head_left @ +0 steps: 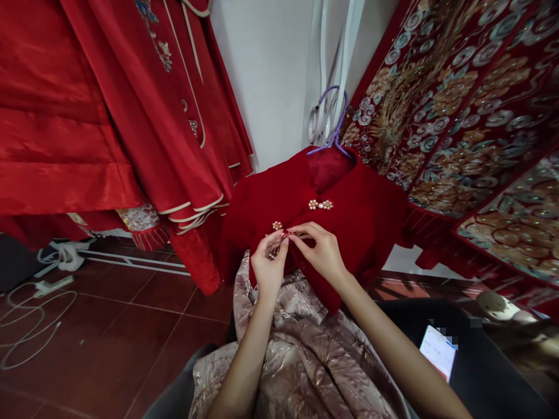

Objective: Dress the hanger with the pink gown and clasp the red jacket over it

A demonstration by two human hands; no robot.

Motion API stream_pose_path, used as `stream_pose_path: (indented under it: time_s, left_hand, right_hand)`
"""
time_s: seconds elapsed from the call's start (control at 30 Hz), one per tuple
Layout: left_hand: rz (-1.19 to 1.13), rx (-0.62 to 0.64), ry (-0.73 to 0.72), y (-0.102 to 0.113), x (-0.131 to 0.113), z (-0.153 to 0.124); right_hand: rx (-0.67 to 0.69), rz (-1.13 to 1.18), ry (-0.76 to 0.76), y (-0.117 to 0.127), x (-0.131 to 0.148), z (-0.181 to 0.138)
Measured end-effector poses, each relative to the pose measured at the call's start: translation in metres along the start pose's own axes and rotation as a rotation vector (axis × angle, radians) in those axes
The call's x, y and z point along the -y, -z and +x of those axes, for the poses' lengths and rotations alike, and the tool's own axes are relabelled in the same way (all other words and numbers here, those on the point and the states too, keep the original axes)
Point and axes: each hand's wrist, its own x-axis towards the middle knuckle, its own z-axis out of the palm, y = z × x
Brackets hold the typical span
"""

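Observation:
A red jacket point(279, 192) hangs in front of me on a purple hanger point(335, 134). Its collar has a beaded flower clasp point(321, 205) fastened across the front. Lower down, a second flower ornament point(276, 225) shows just above my fingers. My left hand point(268, 259) pinches the front edge of the jacket, with part of another ornament visible by its fingers. Meeting it at the fingertips, my right hand point(321, 250) pinches a small red and gold piece of the clasp. Fingers cover most of that piece.
Red gowns point(152, 116) hang at the left, and an embroidered garment point(471, 116) hangs at the right. Shiny patterned fabric point(305, 361) covers my lap. A phone point(439, 352) lies on a dark surface at the right. White cables point(39, 331) trail over the tiled floor.

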Motion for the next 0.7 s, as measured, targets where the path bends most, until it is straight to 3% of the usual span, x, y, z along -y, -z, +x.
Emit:
stream_pose_path:
  time_s: [0.5,0.7]
  left_hand:
    - [0.221,0.116,-0.170,0.013,0.001,0.015]
    - [0.181,0.146,-0.127,0.017,0.005,0.001]
  right_hand:
    - [-0.107,0.006,-0.015,-0.012,0.002,0.002]
    - [-0.063,0.089,-0.148,-0.004,0.005,-0.009]
